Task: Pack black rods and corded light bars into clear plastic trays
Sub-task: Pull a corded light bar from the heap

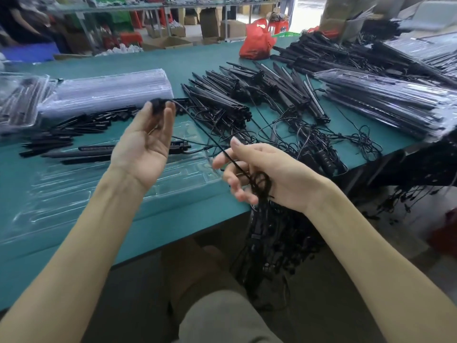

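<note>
My left hand (146, 142) is raised palm up and pinches the black plug end of a cord (197, 127) at its fingertips. The cord runs down to my right hand (267, 174), whose fingers curl round a looped bundle of it at the table's front edge. More cords hang down below that hand. A clear plastic tray (74, 194) lies on the green table (173, 226) under my left forearm, with black rods (81, 154) and a light bar lying in its far end. Piles of black light bars (237, 95) lie beyond.
A stack of clear trays (106, 92) lies at the back left, packed trays (385, 102) at the right. Tangled cords (321, 142) spread across the table's right part. A red bag (257, 40) stands at the far edge. My knee shows below the table.
</note>
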`<state>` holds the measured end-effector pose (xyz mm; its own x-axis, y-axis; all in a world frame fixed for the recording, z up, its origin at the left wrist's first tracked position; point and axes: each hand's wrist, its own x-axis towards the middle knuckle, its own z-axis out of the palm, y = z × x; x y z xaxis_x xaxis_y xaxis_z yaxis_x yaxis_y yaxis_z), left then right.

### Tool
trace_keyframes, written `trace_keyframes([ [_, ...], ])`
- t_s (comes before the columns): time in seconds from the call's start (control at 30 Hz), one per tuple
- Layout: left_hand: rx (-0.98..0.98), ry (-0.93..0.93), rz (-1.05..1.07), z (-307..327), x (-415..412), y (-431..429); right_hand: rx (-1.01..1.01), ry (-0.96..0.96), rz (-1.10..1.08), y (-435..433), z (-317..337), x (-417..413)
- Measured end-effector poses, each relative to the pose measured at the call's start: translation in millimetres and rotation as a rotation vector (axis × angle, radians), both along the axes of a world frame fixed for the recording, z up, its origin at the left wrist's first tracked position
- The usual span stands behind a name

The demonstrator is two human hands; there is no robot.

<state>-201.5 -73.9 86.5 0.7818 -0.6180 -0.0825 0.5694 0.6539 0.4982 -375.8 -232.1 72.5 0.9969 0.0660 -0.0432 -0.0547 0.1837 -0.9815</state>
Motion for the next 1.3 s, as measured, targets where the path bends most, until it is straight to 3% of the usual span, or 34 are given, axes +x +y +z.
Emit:
trace_keyframes([
  [0.13,0.013,0.012,0.135,-1,16,10,0.026,-0.052,0.053,-1,1,-5],
  [0.27,0.042,-0.001,0.132,-5,25,16,0.059,-0.091,0.098,-1,3,-4],
  [0.37,0.134,-0.032,0.112,-12,30,18,0.061,-0.140,-0.046,-7,17,3],
  [0.6,0.491,-0.322,-0.052,-28,39,30,0.082,-0.425,-0.417,-8,88,33],
  [0.87,0.766,-0.530,0.095,-34,60,60,-0.091,-0.536,-0.446,35,137,105],
  [1.0,0.980,-0.817,0.271,-41,71,73,-0.142,-0.562,-0.472,47,114,141],
  [1.1,1.229,-1.175,0.361,-47,80,76,-0.429,-0.539,-0.589,45,69,158],
  [1.23,1.454,-1.475,0.262,-56,90,72,-0.422,-0.310,-0.825,24,15,177],
  [1.3,1.520,-1.577,0.219,-63,93,69,-0.512,-0.167,-0.914,7,-7,178],
])
